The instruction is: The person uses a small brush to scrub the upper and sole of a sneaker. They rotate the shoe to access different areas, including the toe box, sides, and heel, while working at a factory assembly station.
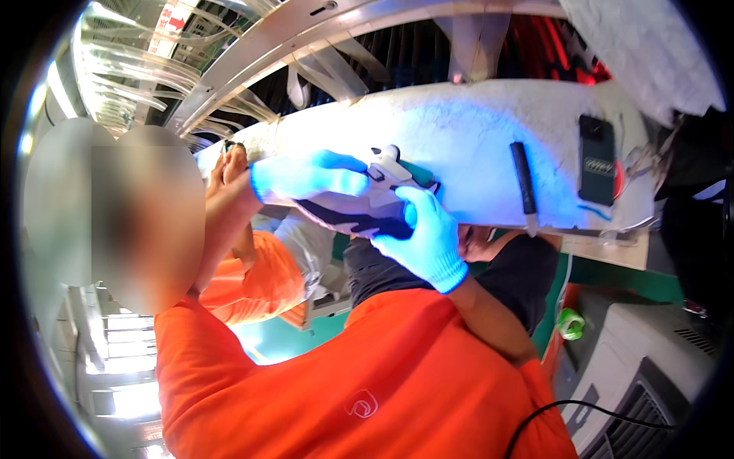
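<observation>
A sneaker (353, 222) with a grey and white upper and a dark-and-white patterned sole is held at the near edge of the long white bench (474, 122). My left hand (313, 176), in a glove lit pale blue, grips its upper from the left, fingers over the top. Gloved as well, my right hand (428, 237) closes round the other end, with the thumb side toward the sole. Just beyond the shoe lies a white and teal item (405, 164) with dark edges; its kind is not clear. My fingers hide part of the upper.
To the right on the bench are a slim black-handled tool (524, 183) with a pale tip and a dark phone (596, 161). A co-worker's hand (229, 164) is at the left end. Metal rails (252, 57) with clear strips run behind; a grey machine (634, 375) stands lower right.
</observation>
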Motion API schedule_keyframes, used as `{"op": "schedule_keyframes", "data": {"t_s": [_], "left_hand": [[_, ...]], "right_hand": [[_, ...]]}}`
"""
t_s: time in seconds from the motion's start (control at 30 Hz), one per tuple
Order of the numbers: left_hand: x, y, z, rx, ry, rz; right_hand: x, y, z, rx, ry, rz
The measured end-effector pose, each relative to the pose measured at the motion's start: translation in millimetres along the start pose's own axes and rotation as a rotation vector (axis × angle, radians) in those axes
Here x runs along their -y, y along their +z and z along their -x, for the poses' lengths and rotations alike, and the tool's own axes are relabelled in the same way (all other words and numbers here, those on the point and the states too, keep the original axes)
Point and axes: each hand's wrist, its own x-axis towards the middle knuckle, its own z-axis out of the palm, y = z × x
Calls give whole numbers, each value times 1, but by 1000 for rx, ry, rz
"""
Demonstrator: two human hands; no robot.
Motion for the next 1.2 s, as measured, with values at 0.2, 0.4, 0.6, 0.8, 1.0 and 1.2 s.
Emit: {"op": "schedule_keyframes", "data": {"t_s": [0.2,0.4,0.6,0.8,1.0,1.2], "left_hand": [[2,39,44,-125,513,515],[-2,110,1,-652,494,298],[19,169,-27,-677,550,864],[40,228,-47,-472,284,1191],[29,223,-31,-474,391,1322],[50,223,-29,-580,347,634]], "right_hand": [[4,-42,26,-39,207,-334],[0,-54,50,-102,185,-15],[0,-60,58,-335,550,-595],[5,-56,60,-296,614,-673],[49,-45,70,-157,549,-297],[116,-83,27,-23,155,-114]]}}
